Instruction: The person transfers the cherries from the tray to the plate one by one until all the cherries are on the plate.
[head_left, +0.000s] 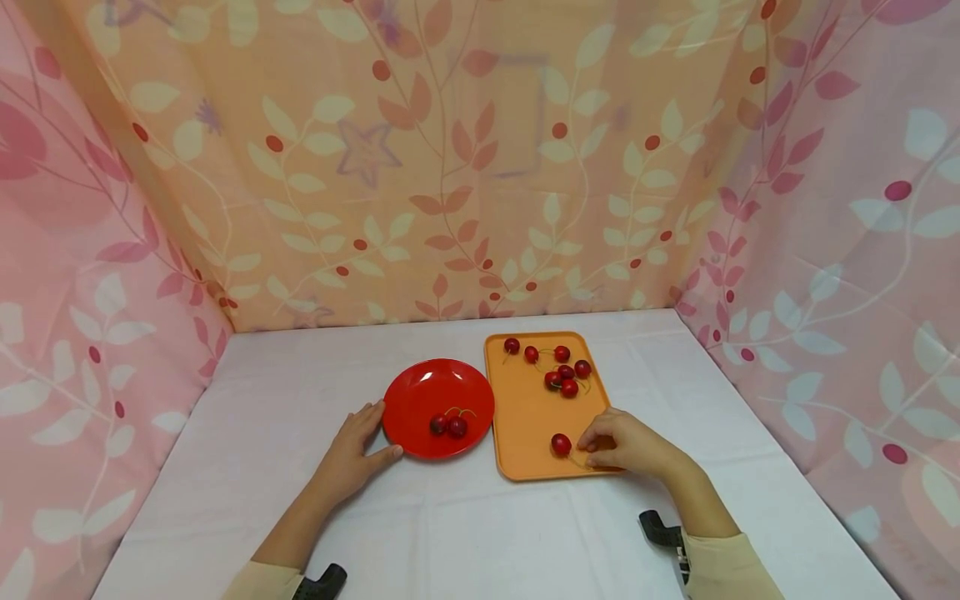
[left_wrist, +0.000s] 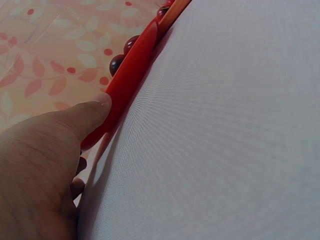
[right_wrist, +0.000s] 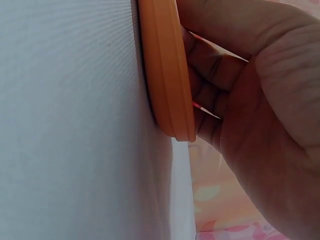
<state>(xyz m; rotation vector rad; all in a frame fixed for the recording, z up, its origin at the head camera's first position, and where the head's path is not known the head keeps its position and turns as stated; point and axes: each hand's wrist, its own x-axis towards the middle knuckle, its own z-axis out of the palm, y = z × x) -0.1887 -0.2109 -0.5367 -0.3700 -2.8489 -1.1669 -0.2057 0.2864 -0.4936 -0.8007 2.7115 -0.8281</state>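
My left hand [head_left: 351, 454] rests against the left rim of a red plate [head_left: 420, 392], thumb toward the front and fingers spread along the side. In the left wrist view the thumb [left_wrist: 92, 112] touches the plate's edge. Two cherries [head_left: 457, 427] with stems lie on the plate. Over the front right of an orange tray [head_left: 525, 417], my right hand [head_left: 630, 443] has thumb and fingertips apart beside the stem of a single cherry [head_left: 561, 445]. The right wrist view shows the hand past the tray's edge [right_wrist: 167, 75]; its fingertips are hidden there.
Several more cherries [head_left: 566, 372] lie in the tray's far half. Plate and tray stand side by side on a white cloth [head_left: 300, 367]. Patterned curtains [head_left: 465, 167] enclose the table at the back and both sides.
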